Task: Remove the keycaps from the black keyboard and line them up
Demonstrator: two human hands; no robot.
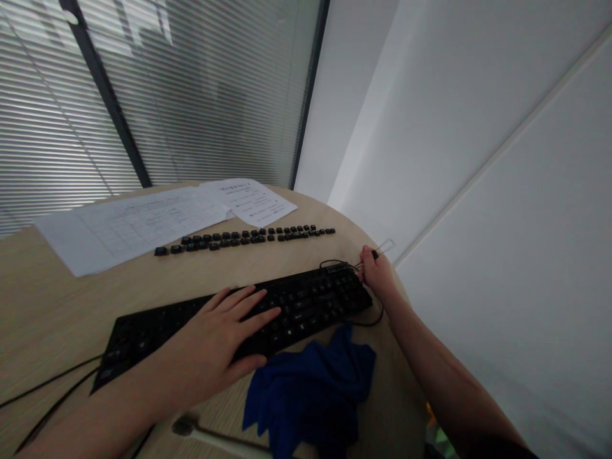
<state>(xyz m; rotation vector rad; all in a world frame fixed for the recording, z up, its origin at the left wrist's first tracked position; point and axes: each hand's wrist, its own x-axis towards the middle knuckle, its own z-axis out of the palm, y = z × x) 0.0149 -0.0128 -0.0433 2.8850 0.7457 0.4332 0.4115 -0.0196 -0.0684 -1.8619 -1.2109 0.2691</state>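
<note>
A black keyboard [306, 306] lies at a slant across the round wooden table. My left hand [227, 335] rests on its middle with the fingers spread. At the keyboard's right end, my right hand [375, 271] has its fingers closed round a thin wire tool [388, 245], whose wire loop sticks out past the hand. Loose black keycaps [239, 239] stand in two rows behind the keyboard. A crumpled blue cloth [310, 395] lies in front of it, next to a brush [215, 438] with a pale handle.
Printed papers [143, 223] lie on the far left part of the table [43, 306]. Black cables [52, 376] run off at the left, and another curves round the keyboard's right end. A white wall [478, 191] borders the table's right side, and blinds hang behind.
</note>
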